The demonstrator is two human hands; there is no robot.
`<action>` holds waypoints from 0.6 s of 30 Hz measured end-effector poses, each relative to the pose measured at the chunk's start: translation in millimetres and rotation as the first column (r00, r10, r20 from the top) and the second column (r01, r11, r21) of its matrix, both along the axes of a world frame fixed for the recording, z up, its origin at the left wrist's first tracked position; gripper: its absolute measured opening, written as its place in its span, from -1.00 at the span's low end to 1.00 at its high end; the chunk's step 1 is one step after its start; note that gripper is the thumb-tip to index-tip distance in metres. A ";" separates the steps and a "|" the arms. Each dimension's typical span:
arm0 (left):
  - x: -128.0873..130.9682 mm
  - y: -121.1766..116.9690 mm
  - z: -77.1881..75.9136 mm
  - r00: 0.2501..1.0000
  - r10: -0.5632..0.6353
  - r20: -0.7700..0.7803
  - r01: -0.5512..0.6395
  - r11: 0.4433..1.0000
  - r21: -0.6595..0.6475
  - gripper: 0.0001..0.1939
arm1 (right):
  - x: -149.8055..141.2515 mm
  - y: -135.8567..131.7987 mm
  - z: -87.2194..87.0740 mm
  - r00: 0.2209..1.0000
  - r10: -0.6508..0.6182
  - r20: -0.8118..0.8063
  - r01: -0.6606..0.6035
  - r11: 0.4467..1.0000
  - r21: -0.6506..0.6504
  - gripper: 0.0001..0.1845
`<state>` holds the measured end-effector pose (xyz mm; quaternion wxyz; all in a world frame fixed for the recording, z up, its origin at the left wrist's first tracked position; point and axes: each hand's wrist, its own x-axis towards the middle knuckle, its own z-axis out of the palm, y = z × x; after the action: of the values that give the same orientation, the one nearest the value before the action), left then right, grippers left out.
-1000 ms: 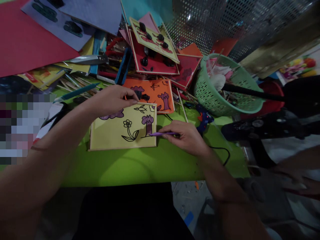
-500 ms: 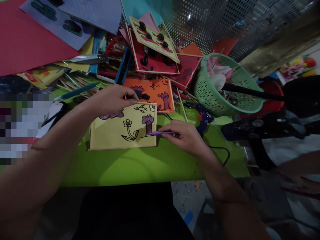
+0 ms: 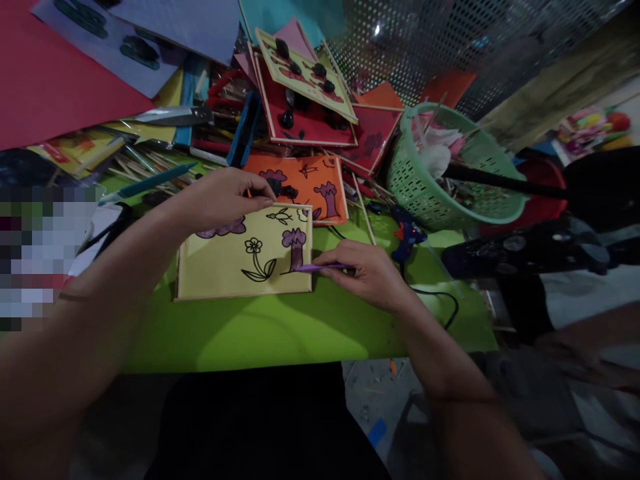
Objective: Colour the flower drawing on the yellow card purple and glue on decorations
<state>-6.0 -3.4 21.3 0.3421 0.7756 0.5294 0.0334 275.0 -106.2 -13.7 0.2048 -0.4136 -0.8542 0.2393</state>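
A yellow picture card (image 3: pixel 215 270) with a thin wooden frame lies on the green tabletop. It bears black line drawings of a flower, a bird and a tree, and the tree and a cloud shape are coloured purple. My left hand (image 3: pixel 235 190) pinches the card's top edge between thumb and fingers, covering part of its upper left. In my right hand (image 3: pixel 363 270), a slim purple pen (image 3: pixel 320 267) points left, its tip at the foot of the tree trunk. Just behind lies an orange framed picture (image 3: pixel 315 183) with similar purple drawings, partly hidden by my left hand.
Red and yellow framed pictures (image 3: pixel 310 80) with dark lumps are stacked behind. A green basket (image 3: pixel 450 167) holds odds and ends at the right, near a blue glue gun (image 3: pixel 406 233) with its cable. Scissors (image 3: pixel 170 116), sticks and a teal pen (image 3: pixel 150 181) lie at the left.
The pen has shifted very slightly at the base of the tree trunk. My left hand stays on the card's top edge, and the whole view has drifted a little.
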 end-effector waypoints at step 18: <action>1.7 -4.3 2.6 1.000 0.027 0.009 -0.027 1.000 -0.008 -0.60 | 3.2 1.2 2.5 1.000 -0.012 -0.024 0.012 1.000 -0.004 -0.85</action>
<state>-4.2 -7.7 23.9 0.3471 0.7669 0.5384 0.0397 278.2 -105.0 -11.2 0.2158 -0.4162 -0.8487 0.2447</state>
